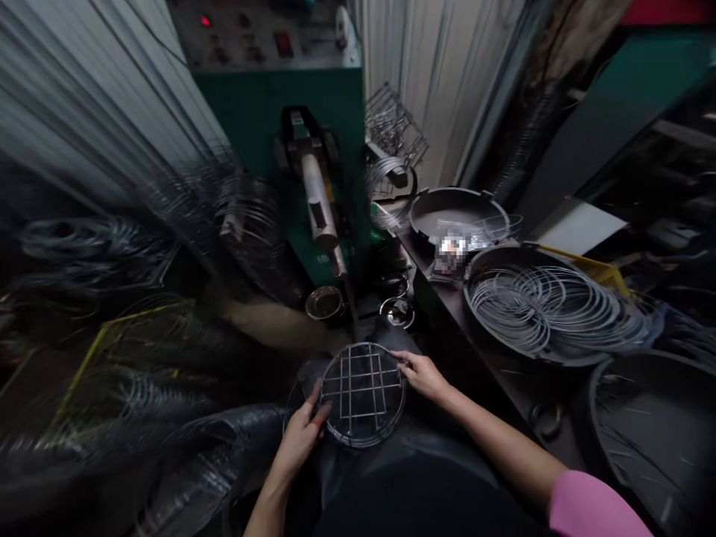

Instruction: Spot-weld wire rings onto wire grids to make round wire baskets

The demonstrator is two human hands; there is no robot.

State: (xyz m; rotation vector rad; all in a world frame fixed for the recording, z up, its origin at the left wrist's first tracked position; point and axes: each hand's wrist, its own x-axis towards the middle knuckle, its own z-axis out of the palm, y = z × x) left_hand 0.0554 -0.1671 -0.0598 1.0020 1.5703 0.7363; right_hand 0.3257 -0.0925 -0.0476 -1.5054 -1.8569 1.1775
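I hold a round wire grid [362,394], a ring with crossed straight wires, flat over my lap. My left hand [302,434] grips its lower left rim, fingers closed around the ring. My right hand [424,373] pinches the upper right rim. Straight beyond the grid stands a green machine [280,112] with a long arm [320,201] that slopes down toward me.
A black tub [492,339] of loose wire rings sits to the right, with another tub [447,205] behind it and a third [660,432] nearer me. Stacks of wire rings [246,216] and wire frames [139,380] fill the blurred left side. Small metal cups [325,302] stand at the machine's foot.
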